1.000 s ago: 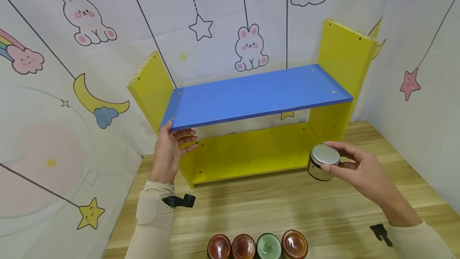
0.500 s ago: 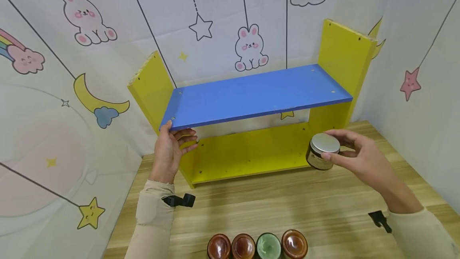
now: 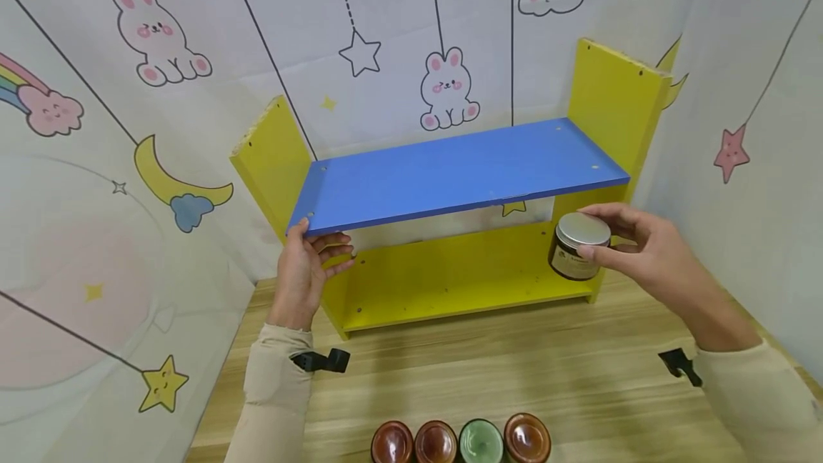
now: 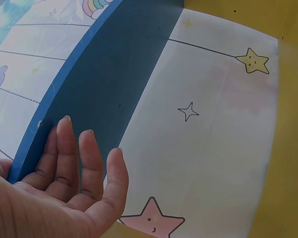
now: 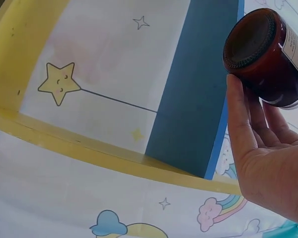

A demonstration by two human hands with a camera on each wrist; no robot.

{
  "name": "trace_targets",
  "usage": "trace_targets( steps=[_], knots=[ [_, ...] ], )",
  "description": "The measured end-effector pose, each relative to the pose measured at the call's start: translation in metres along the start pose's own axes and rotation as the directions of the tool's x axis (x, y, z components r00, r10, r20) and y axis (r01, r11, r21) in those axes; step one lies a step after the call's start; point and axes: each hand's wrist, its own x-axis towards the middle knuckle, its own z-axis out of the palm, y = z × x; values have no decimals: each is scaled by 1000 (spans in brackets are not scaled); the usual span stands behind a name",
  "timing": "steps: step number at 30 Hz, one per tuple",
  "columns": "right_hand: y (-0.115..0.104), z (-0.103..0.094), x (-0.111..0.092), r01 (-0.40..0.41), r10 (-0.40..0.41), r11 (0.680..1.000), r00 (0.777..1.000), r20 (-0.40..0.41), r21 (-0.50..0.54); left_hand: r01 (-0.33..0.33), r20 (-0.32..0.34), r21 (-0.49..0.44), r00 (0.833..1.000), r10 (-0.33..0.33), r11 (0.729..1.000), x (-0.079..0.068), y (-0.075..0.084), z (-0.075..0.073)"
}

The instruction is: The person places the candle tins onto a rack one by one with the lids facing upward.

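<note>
My right hand (image 3: 649,245) grips a dark amber glass jar (image 3: 572,261) with a flat silver lid and a pale label, in front of the shelf unit's right end. The right wrist view shows the jar's brown base (image 5: 253,42) from below. My left hand (image 3: 303,274) pinches the front left corner of the blue shelf board (image 3: 450,170), thumb on top and fingers underneath. In the left wrist view the underside of the blue board (image 4: 109,84) shows beside those fingers. Yellow side panels (image 3: 611,106) and a yellow bottom board (image 3: 444,281) frame the unit.
Several jars with reddish-brown and green tops stand in a row at the near edge of view, among them a green one (image 3: 481,441). The unit stands on a wood-grain table (image 3: 450,363), with a cartoon-printed backdrop (image 3: 386,106) behind and beside it.
My right hand has carried the jar upward and toward the shelf unit, closer to the blue board's height. The left hand keeps its hold on the board's corner.
</note>
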Motion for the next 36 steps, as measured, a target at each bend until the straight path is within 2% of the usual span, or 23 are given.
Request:
trace_targets(
  steps=[22,36],
  knots=[
    [-21,-12,28,-2,1,1000,1000,-26,-24,-1,0,7,1000,1,1000,0,1,0],
    [-27,-18,47,-9,9,1000,1000,-4,-5,-1,-1,3,1000,1,1000,1,0,0]
  ],
)
